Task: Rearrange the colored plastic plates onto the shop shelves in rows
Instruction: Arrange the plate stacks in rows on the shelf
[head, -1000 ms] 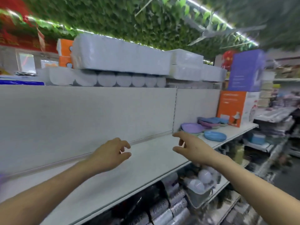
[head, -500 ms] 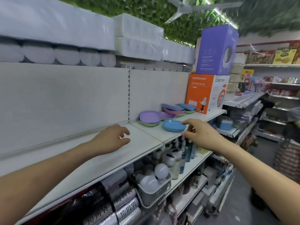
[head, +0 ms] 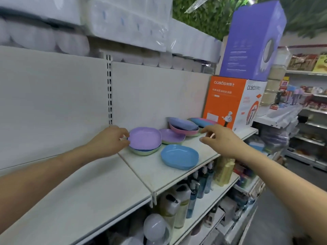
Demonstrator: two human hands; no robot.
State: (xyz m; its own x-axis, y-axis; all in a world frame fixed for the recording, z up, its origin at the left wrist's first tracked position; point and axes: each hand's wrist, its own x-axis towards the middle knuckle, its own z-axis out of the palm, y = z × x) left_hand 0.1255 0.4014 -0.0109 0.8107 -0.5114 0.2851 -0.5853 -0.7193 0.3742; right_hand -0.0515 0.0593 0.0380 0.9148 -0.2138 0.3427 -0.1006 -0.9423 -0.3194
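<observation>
Nearest us, our forearms reach over the white shelf [head: 85, 195]. The left hand [head: 113, 141] has thumb and forefinger curled onto the near rim of the purple plate [head: 145, 138], which tops a short stack of plates just beyond its fingertips; it looks like a pinch on that top plate's edge. The right hand [head: 224, 138] holds nothing, its fingers spread and loose. Between the two hands, and nearer the shelf's front edge, a single blue plate [head: 179, 156] lies on its own.

Beyond the right fingertips sit more plates: a purple-on-green pair [head: 172, 137], then a tilted heap [head: 183, 125], then a blue and pink pile [head: 201, 122] against the orange box [head: 224, 101] (a purple box [head: 253, 41] stands on top of it).

We judge that the sorting is only starting, since the plates are bunched together. Next the left hand needs a firm lift of the purple plate toward the bare shelf on its own side, while the right takes another.
</observation>
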